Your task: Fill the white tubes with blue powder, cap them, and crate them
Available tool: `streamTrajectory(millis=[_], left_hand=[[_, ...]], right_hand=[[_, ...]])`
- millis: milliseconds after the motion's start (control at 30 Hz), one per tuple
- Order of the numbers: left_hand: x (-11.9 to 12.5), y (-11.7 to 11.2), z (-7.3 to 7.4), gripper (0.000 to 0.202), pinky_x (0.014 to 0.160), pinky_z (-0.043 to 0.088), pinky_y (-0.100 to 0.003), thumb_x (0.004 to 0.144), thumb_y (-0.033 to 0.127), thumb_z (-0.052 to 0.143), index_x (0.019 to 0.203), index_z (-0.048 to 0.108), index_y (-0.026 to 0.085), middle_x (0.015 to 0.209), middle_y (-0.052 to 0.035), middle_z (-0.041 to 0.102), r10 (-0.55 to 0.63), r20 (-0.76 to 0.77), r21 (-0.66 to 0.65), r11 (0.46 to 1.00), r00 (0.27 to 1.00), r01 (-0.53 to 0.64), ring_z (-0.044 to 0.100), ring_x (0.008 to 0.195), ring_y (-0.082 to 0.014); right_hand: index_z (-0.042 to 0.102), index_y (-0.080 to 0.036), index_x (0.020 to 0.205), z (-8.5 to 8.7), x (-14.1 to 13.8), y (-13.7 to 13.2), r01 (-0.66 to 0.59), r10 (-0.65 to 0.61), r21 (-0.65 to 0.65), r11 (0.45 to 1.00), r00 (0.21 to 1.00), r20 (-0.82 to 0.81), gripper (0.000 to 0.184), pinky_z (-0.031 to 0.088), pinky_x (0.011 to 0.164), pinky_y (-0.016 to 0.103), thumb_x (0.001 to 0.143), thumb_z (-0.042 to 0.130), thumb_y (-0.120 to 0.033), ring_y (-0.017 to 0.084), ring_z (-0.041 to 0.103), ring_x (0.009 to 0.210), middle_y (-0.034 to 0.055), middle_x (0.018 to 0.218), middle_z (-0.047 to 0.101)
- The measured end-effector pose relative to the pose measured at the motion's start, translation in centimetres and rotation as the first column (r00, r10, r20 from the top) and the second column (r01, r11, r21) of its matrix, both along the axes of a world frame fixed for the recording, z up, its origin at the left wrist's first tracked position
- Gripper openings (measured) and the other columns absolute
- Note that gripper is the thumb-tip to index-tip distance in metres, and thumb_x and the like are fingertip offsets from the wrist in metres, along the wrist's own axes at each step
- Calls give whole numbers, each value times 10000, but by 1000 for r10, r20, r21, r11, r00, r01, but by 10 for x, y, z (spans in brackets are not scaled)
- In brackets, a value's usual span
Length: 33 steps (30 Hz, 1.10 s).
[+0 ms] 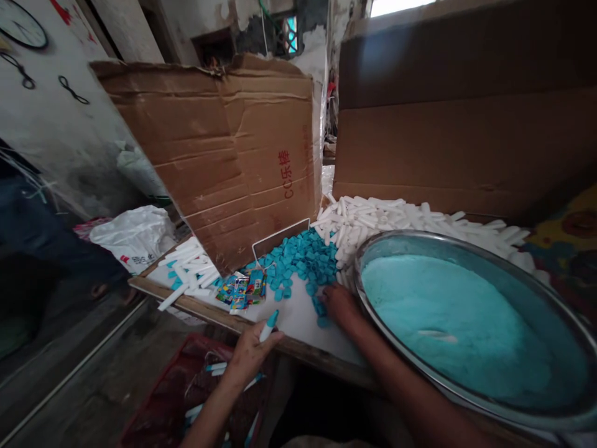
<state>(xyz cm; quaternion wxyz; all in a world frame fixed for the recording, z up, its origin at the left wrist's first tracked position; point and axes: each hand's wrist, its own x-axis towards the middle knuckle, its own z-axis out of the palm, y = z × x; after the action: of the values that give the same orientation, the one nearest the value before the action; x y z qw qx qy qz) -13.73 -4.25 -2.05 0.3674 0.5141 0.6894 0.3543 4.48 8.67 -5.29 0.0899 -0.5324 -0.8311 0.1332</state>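
Note:
My left hand point(249, 353) is closed round a small white tube with a blue cap point(269, 325), held over the table's front edge. My right hand point(339, 305) rests fingers-down on the white table top point(298, 317), at the near edge of a pile of blue caps point(301, 258); its fingertips are hidden among them. Behind the caps lies a heap of white tubes point(396, 218). A large metal basin point(471, 323) full of turquoise powder sits just right of my right hand.
Torn cardboard sheets point(233, 149) stand behind the table. Small colourful stickers point(242, 291) and more white tubes point(186, 261) lie at the table's left end. A red crate point(177, 386) with capped tubes sits below my left hand. A white bag point(133, 233) lies left.

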Motion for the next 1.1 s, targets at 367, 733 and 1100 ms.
streamTrajectory(millis=[367,733,1100], left_hand=[[15,34,-22,296,717,409,-283,676,366,534,835,639,139,755,-24,637,16,32,18,1000,999,-17,553,777,-207],[20,74,-24,119,486,273,-212,616,263,607,616,581,147,491,58,402,-206,114,-75,974,972,215,354,486,-94],[31,39,-8,404,428,179,-197,557,436,682,790,586,121,477,85,361,-163,440,-96,969,883,227,254,422,-53]], right_hand=[[608,-131,895,7,-13,-21,-197,197,10,980,980,-7,162,349,795,350,753,546,-181,261,509,968,127,979,600],[579,-158,858,0,-6,-27,-215,210,-5,977,956,-204,158,362,701,282,719,538,-94,180,565,785,42,819,646],[603,-173,835,23,9,-61,-214,188,-16,977,887,-422,113,389,645,254,798,496,-168,171,576,738,52,792,657]])
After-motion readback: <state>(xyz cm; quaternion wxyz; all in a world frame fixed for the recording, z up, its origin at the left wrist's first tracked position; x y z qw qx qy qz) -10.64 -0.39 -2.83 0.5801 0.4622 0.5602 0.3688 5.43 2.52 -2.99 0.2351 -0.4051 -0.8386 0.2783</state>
